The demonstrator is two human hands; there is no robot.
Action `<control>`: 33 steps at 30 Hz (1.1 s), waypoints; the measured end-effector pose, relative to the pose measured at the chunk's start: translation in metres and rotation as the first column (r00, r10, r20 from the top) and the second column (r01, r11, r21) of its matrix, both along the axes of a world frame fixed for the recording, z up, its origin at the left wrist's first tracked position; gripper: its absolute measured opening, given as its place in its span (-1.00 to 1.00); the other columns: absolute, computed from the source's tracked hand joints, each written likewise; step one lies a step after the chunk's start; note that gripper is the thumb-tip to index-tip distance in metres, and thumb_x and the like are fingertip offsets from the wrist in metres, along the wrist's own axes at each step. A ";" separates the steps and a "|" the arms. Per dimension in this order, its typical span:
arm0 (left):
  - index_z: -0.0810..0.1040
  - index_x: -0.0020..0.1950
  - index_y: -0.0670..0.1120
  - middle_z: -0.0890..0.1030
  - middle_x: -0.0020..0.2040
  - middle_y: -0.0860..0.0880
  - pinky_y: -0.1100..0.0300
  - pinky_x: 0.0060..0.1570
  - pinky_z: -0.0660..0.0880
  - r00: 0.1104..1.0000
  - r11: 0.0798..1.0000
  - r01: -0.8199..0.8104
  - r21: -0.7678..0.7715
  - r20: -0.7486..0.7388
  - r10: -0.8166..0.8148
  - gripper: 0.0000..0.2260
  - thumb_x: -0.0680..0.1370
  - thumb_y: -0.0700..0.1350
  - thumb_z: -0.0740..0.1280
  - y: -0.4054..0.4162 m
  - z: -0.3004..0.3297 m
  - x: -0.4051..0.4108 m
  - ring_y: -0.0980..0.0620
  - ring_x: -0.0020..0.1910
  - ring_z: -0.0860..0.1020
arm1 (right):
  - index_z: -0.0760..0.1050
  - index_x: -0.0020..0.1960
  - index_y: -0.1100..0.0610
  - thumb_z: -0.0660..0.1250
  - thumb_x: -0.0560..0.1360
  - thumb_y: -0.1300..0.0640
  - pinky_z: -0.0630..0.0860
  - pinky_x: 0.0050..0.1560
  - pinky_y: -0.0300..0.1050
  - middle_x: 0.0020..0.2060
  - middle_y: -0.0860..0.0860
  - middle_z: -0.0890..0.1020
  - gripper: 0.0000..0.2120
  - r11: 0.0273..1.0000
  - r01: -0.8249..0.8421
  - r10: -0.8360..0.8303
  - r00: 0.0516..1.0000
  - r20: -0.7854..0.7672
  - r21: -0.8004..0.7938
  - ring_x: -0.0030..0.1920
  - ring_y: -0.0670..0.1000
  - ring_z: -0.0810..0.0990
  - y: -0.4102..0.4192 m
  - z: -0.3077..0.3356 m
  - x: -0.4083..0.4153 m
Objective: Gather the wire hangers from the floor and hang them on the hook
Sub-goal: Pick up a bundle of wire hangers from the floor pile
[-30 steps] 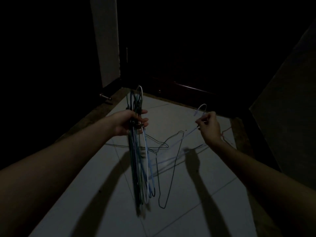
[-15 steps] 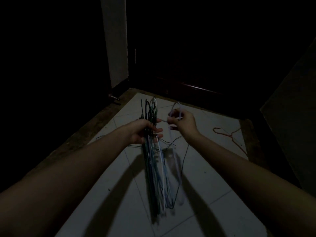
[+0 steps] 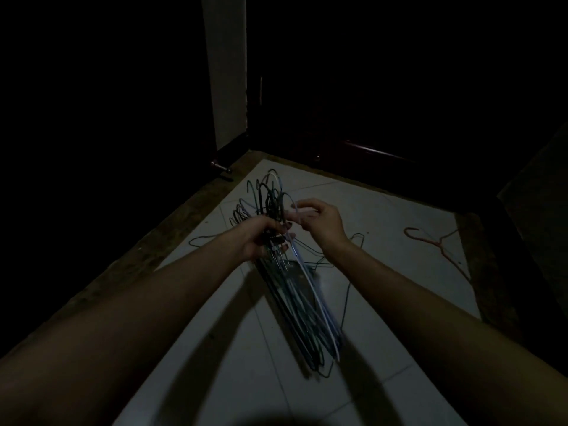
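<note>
The left hand is curled tight around a bunch of hangers at their necks. Their hooks stick up and away, and their long bodies hang down toward the near part of the floor. The right hand is right beside the bunch, pinching the hook of a pale hanger at the bunch's right side. A pink hanger lies near the floor's right edge, closer to the right hand. I think it comes next. No wall hook can be seen.

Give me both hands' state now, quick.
Left hand: grips the bundle of wire hangers.
Right hand: pinches a pale hanger at the bundle.
</note>
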State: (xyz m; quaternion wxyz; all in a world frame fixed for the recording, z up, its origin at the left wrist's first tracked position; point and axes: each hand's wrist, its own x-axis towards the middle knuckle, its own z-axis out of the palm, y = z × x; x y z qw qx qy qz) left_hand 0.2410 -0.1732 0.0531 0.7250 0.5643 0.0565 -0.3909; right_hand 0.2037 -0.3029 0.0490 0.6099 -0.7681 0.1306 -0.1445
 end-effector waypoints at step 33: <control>0.47 0.26 -0.05 0.61 0.13 -0.07 0.15 -0.14 0.62 0.994 0.996 0.062 0.065 0.084 -0.067 -0.62 0.54 -0.38 0.12 0.046 -0.032 0.062 0.00 0.01 0.63 | 0.24 0.42 0.12 0.55 0.29 0.03 0.27 0.31 0.06 0.27 0.13 0.50 -0.19 0.804 -0.243 -0.126 0.823 -0.554 -0.543 0.29 0.15 0.42 -0.053 -0.159 0.059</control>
